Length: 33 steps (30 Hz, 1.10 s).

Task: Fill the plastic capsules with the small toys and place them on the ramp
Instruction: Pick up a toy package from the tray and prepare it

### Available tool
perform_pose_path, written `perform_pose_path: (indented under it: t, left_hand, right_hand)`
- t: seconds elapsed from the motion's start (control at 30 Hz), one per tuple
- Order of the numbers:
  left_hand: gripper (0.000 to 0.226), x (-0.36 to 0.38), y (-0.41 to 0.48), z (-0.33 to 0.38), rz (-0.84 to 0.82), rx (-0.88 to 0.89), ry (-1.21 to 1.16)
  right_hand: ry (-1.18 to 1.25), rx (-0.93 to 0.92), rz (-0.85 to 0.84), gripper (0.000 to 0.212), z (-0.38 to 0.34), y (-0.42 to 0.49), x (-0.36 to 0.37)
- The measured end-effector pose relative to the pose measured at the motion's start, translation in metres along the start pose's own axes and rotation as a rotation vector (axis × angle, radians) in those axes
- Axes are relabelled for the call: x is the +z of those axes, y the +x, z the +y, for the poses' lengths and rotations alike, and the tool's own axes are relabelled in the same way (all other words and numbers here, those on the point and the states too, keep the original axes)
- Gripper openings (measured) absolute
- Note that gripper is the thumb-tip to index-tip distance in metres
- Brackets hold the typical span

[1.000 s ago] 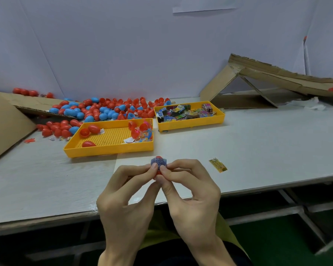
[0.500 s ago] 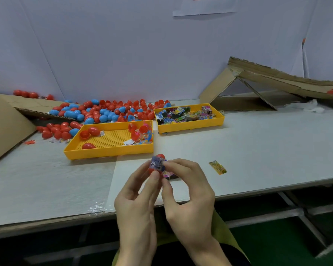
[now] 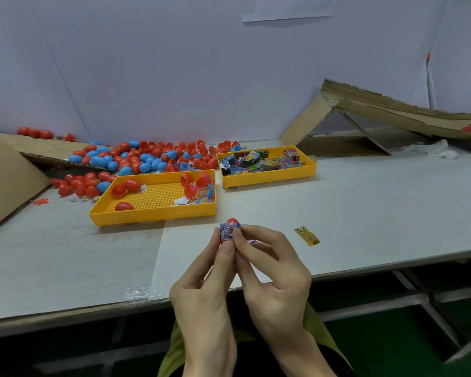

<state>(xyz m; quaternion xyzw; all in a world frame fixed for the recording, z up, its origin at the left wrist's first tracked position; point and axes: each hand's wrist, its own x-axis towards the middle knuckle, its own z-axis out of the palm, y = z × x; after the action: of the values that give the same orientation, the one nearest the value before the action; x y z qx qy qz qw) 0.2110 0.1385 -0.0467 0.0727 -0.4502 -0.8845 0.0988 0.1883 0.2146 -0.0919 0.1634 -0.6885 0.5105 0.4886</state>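
Red capsule (image 3: 231, 222) up front, over the table (image 3: 365, 213) edge, gripped in left hand (image 3: 201, 289). Right hand (image 3: 275, 281) pinches a blue packet (image 3: 225, 232) against it, hands touching. Light, hard, slick shell, I'd judge: hold its sides, not the seam. Beyond, yellow trays (image 3: 152, 214); far right, cardboard ramp (image 3: 392, 115).
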Motion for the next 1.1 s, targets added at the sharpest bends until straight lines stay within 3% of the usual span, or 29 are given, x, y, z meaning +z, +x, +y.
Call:
perform_pose_path:
  t: [0.37,0.6,1.1]
  left_hand:
    - [0.035,0.0012,-0.0021,0.0027,0.000,-0.003,0.012]
    - [0.021,0.0044,-0.0027,0.0050,-0.066,-0.134,-0.075]
    - [0.039,-0.0023,0.0063,0.0047,-0.257,-0.333,-0.238]
  right_hand:
    - [-0.007,-0.023,0.039,0.025,0.0002,-0.0007,-0.0004]
    - [-0.044,0.021,0.131,0.027,0.0038,-0.0013,-0.0012]
    - [0.044,-0.005,0.108,0.027,-0.0003,0.0029,-0.0053]
